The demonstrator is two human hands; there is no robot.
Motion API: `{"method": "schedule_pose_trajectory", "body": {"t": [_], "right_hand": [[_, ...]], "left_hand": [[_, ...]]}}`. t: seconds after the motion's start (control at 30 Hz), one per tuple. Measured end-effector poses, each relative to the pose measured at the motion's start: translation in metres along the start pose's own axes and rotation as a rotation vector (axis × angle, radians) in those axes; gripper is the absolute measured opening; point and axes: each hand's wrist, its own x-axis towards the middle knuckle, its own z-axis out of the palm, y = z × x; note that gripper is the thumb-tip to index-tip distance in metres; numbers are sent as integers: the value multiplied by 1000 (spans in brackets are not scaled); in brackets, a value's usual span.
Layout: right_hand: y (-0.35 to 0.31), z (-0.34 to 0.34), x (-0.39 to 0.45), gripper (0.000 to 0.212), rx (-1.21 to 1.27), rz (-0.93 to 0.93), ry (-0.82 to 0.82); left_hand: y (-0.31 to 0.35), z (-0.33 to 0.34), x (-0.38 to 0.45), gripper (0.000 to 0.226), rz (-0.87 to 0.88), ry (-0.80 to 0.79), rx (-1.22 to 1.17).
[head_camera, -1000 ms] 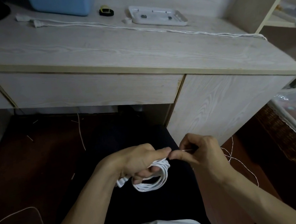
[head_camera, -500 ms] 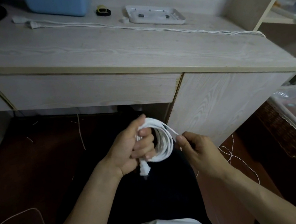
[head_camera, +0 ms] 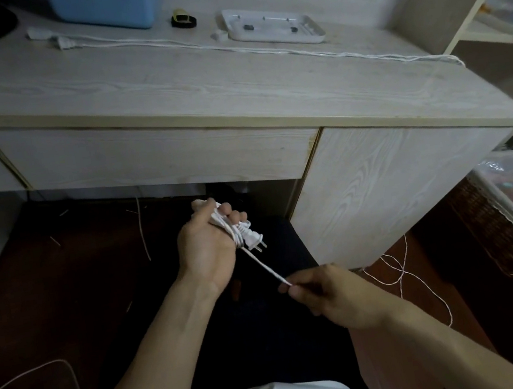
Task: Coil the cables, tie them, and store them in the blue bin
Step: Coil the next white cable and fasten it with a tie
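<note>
So one cable is nearly dealt with. The left hand [head_camera: 204, 246] is closed around a tight white bundle of coiled cable [head_camera: 224, 224], gripping it in front of the desk's drawer, with the two-pin plug [head_camera: 253, 238] sticking out on the right side of the fist. From the bundle a thin white tie [head_camera: 265, 267] runs taut down to the right hand [head_camera: 328, 294], which pinches its free end between thumb and fingertips — by the look of it the tie is being pulled snug around the coil. Whether a knot is already made I cannot tell; the hand hides that part.

What is left looks like more than half the job. The held bundle has yet to go into the blue bin [head_camera: 104, 3], which stands at the back of the desk [head_camera: 233, 97], well apart from the hands and only partly in view. A second white cable [head_camera: 258, 47] lies stretched across the desk from near the bin to the right edge, uncoiled and untied. Loose string [head_camera: 402, 275] trails on the floor beside the right forearm — probably stock for further ties. Another thin cord [head_camera: 57, 364] loops on the floor at the left; whether it belongs to the task is unclear.
</note>
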Motion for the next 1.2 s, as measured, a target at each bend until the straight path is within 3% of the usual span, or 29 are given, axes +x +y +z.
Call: {"method": "schedule_pose_trajectory", "body": {"t": [0.13,0.23,0.37,0.47,0.57,0.7,0.87,1.03,1.2], "right_hand": [[-15,6,-4,28,40,-140,68],[-21,6,-6,24,50,-233,177],[-15,1,-6,21,36,-281,336],[-13,-2,-7,16,16,-336,393],[-15,-5,-9,13,82,-338,457],[-10,-15,-10,22,155,-232,602],[-6,-20,-9,13,292,-208,625],[-5,-20,-7,11,370,-192,616],[-4,-21,-8,15,386,-148,613]], "left_hand": [[-20,-2,-4,21,189,-54,528],[-24,0,-17,14,243,-217,991],[-21,5,-27,19,42,-457,1335],[-22,7,-31,30,-93,-523,1561],[-18,11,-33,30,-186,-561,1477],[-14,10,-37,57,-434,-722,1206],[1,5,-29,50,-455,-762,1002],[2,4,-28,50,-450,-652,665],[1,5,-27,49,-364,-470,508]]}}
